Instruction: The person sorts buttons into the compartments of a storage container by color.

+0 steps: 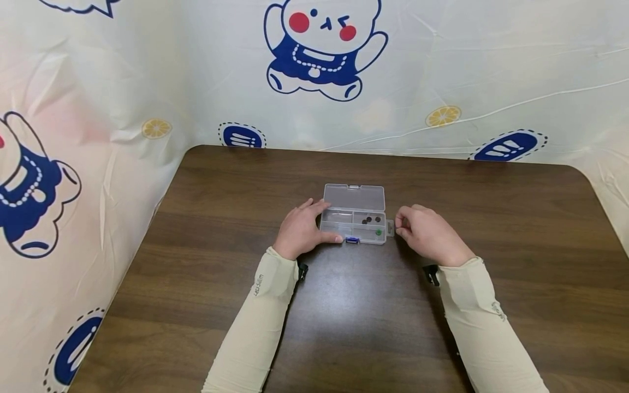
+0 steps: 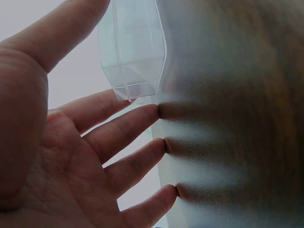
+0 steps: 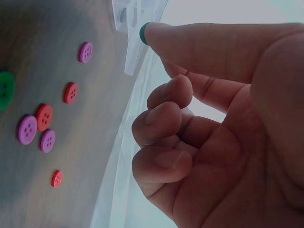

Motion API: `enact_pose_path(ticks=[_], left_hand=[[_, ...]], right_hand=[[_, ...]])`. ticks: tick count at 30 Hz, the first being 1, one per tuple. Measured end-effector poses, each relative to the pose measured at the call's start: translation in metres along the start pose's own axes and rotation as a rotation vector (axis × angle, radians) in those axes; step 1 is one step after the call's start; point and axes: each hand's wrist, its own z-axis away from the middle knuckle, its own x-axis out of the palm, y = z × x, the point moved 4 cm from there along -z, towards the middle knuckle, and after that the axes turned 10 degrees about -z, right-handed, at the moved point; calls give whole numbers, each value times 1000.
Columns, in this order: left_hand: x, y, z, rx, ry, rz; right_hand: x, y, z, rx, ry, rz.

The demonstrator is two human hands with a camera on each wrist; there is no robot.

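Observation:
A clear plastic compartment box [image 1: 338, 217] lies on the table with its lid [image 1: 354, 197] tipped back. Several small dark buttons [image 1: 377, 219] sit in its back right compartment, and a green button [image 1: 378, 232] in the front right one. My left hand [image 1: 301, 228] spans the box's left end, thumb along the front edge, index finger at the back. Its spread fingertips [image 2: 154, 112] rest on the tabletop. Just beyond the box's right end, my right hand [image 1: 426, 232] pinches another green button [image 3: 144, 34], mostly hidden by the thumb. Its other fingers curl loosely.
Loose on the table under the right hand are several purple buttons [image 3: 27, 129], red buttons [image 3: 44, 117] and a green button [image 3: 5, 90]. A flat clear tab [image 1: 390, 227] sticks out from the box's right end. Printed cloth [image 1: 196, 71] hangs behind the brown table [image 1: 236, 180].

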Motion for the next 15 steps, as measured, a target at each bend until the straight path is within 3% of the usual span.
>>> enact_pose_path(ticks=[15], left_hand=[[1,0,0,-3,-4,1]], right_hand=[[7,-6,-5,0,-12,3]])
